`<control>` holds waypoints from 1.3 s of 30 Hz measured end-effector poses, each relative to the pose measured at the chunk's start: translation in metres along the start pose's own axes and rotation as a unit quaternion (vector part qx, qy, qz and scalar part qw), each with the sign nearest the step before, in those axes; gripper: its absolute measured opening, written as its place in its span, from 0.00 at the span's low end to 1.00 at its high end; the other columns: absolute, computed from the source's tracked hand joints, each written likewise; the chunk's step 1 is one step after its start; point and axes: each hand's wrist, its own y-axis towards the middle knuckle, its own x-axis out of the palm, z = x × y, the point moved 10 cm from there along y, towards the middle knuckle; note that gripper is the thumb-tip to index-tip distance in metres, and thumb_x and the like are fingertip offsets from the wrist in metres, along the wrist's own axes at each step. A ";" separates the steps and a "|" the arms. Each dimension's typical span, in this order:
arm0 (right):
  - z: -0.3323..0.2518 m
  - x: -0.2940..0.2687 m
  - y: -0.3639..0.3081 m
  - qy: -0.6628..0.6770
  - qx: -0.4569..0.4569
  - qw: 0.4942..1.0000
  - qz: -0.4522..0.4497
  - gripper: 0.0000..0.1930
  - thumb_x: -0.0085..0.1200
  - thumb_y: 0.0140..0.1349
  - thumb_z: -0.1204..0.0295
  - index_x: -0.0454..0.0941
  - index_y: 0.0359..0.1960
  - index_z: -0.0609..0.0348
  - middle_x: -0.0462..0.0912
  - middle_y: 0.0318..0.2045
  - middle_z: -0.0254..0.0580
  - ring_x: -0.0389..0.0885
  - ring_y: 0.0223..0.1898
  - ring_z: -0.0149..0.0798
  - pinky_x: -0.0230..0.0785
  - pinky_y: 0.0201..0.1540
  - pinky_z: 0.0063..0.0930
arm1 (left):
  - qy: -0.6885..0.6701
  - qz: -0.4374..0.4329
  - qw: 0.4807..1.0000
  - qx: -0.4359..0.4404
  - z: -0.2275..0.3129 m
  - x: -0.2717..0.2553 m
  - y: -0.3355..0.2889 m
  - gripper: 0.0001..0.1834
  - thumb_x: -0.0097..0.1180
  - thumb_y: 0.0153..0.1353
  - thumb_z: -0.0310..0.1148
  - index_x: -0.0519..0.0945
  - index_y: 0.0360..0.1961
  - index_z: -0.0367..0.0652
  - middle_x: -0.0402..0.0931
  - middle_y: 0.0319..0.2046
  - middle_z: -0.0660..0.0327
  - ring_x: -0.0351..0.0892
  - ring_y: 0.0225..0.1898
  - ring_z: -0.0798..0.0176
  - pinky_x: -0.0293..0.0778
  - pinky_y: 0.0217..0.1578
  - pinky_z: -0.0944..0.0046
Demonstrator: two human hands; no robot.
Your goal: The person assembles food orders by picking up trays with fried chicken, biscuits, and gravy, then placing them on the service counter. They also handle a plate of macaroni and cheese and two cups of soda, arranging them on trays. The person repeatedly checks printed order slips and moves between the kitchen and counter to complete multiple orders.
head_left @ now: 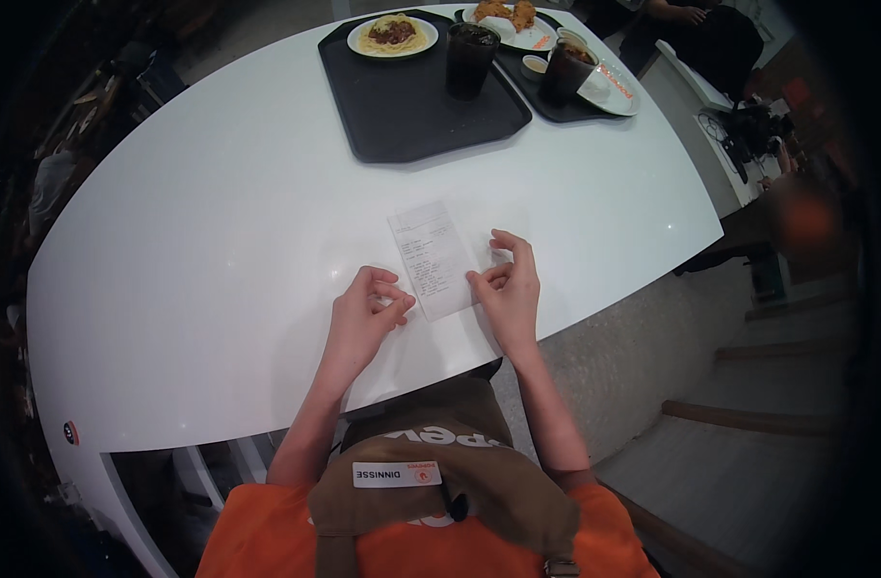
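A long white paper receipt (433,260) with rows of small print lies at the near side of the white table (219,241), tilted slightly. At its right edge is my right hand (510,294), the thumb on the paper and fingers curled toward it, pinching that edge. My left hand (363,313) is by the lower left edge, its fingers loosely bent and apart. The left thumb tip comes very close to the paper; whether it touches I cannot tell. No other thing shows in the left hand.
Farther off, a black tray (411,120) carries a plate of spaghetti (394,36) and a dark drink (471,63). Beside it, a second tray (585,114) holds fried chicken (517,13), another drink (567,69) and a small sauce cup (534,65). Another person (700,39) is at the upper right.
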 end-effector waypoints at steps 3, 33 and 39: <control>-0.003 0.000 -0.008 -0.017 -0.017 1.000 0.017 0.27 0.58 0.47 0.85 0.68 0.52 0.61 0.71 0.46 0.46 0.76 0.26 0.32 0.71 0.30 0.23 | 0.025 -0.019 0.999 0.016 0.001 0.013 0.005 0.17 0.61 0.55 0.27 0.71 0.44 0.35 0.76 0.37 0.58 0.79 0.27 0.69 0.74 0.27 0.72; 0.105 -0.247 -0.658 0.010 0.288 0.681 0.673 0.31 0.54 0.46 0.86 0.66 0.56 0.56 0.69 0.51 0.44 0.78 0.30 0.30 0.72 0.34 0.23 | 0.205 -0.707 0.573 0.361 -0.098 0.408 -0.472 0.32 0.55 0.40 0.15 0.73 0.53 0.38 0.72 0.43 0.52 0.75 0.32 0.58 0.74 0.36 0.63; 0.128 -0.235 -0.799 0.170 0.278 0.615 0.718 0.32 0.56 0.47 0.83 0.64 0.58 0.58 0.71 0.52 0.45 0.79 0.35 0.32 0.72 0.39 0.26 | 0.223 -0.776 0.457 0.372 -0.141 0.410 -0.608 0.31 0.55 0.43 0.17 0.72 0.54 0.38 0.71 0.46 0.51 0.77 0.33 0.57 0.75 0.37 0.63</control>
